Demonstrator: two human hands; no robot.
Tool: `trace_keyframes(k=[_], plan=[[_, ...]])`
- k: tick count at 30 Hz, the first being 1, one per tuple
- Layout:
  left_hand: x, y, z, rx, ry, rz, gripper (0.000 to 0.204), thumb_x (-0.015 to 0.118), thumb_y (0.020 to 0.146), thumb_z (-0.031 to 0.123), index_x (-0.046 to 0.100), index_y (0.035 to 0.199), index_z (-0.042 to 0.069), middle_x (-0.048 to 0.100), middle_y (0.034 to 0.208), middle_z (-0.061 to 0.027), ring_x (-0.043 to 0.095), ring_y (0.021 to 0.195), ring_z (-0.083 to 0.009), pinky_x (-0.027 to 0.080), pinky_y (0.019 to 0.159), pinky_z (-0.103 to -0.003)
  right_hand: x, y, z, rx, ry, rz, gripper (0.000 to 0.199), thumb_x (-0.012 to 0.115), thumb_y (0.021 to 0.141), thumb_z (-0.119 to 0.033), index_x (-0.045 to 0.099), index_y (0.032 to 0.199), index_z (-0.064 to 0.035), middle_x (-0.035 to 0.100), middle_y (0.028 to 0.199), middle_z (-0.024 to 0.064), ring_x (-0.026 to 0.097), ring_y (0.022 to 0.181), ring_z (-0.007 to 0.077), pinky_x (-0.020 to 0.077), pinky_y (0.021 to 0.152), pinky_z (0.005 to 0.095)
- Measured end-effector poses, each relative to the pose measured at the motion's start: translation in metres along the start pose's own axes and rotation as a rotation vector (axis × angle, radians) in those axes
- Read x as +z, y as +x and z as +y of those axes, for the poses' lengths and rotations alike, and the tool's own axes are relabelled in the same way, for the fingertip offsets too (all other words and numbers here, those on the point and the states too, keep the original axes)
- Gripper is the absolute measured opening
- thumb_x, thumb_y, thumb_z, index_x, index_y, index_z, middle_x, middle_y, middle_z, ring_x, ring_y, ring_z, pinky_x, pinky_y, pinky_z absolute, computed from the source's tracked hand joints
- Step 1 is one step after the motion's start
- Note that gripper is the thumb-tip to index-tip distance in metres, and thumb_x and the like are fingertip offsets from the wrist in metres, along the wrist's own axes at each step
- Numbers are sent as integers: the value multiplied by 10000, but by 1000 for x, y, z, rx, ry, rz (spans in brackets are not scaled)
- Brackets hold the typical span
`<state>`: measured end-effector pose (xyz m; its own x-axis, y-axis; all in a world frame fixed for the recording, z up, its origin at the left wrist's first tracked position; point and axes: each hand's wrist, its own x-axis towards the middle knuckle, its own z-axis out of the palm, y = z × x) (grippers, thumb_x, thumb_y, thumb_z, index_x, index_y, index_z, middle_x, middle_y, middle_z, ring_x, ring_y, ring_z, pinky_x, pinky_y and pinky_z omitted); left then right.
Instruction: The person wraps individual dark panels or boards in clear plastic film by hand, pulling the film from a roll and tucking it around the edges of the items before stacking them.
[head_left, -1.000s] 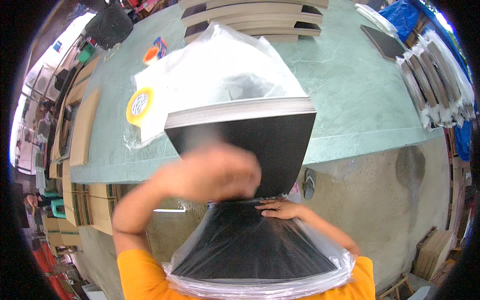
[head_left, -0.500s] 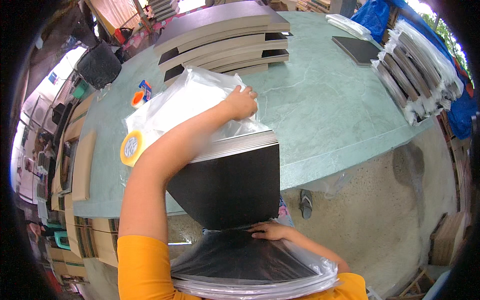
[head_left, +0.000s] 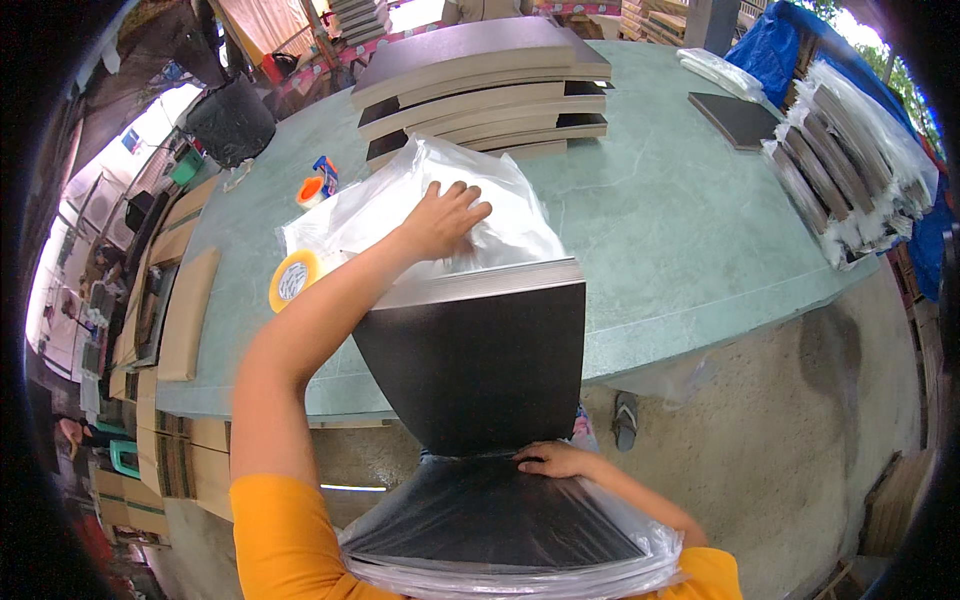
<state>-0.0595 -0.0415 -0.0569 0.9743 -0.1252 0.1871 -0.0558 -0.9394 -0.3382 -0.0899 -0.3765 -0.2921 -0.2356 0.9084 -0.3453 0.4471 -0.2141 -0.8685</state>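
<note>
A stack of black-faced boards (head_left: 480,360) with pale edges stands tilted at the table's near edge. Against my body leans a second black stack in clear plastic wrap (head_left: 490,520), its far edge meeting the first one. My left hand (head_left: 445,222) reaches across the boards, fingers apart and bent, over a pile of clear plastic bags (head_left: 370,205) on the table; its fingertips are partly blurred. My right hand (head_left: 553,460) lies on the far edge of the wrapped stack, thumb and fingers stretched out. A roll of clear tape (head_left: 295,281) sits left of my left forearm.
On the green table (head_left: 660,220), pale-edged boards (head_left: 480,95) are piled at the back, with an orange-and-blue tape dispenser (head_left: 318,185) to their left. Wrapped board stacks (head_left: 850,160) and a loose black board (head_left: 733,120) lie right. A sandal (head_left: 625,420) rests on the floor.
My left hand has moved left and nearer across the plastic bags, away from their right edge. My right hand stays on the wrapped stack. The whole view has shifted slightly.
</note>
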Motion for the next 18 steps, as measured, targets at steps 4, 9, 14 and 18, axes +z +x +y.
trace_keyframes(k=[4,9,14,18], plan=[[-11,17,-35,-214,-255,-146,263,517,744,174,540,988,78,511,1066,-126,430,1038,-291,344,844,-458,7,-4,5,-23,21,46,455,424,831,-436,505,1133,-106,484,1150,135,443,1075,302,345,907,368],[-13,13,-62,-226,-211,-258,217,534,753,196,581,909,52,564,948,-121,493,939,-270,403,776,-370,5,0,12,22,51,10,440,430,831,-433,512,1128,-118,489,1142,135,444,1078,296,344,908,359],[-43,13,-64,-390,-655,-71,147,517,771,147,582,765,16,525,601,-60,482,572,-130,398,542,-283,7,-1,15,7,55,23,433,433,831,-431,516,1123,-121,487,1139,146,440,1085,294,339,915,350],[-26,3,-92,-490,-794,86,169,472,799,123,557,759,-17,543,667,-2,471,637,-115,405,566,-294,3,0,7,18,70,5,428,439,830,-426,518,1117,-118,486,1142,140,438,1088,294,337,918,348]])
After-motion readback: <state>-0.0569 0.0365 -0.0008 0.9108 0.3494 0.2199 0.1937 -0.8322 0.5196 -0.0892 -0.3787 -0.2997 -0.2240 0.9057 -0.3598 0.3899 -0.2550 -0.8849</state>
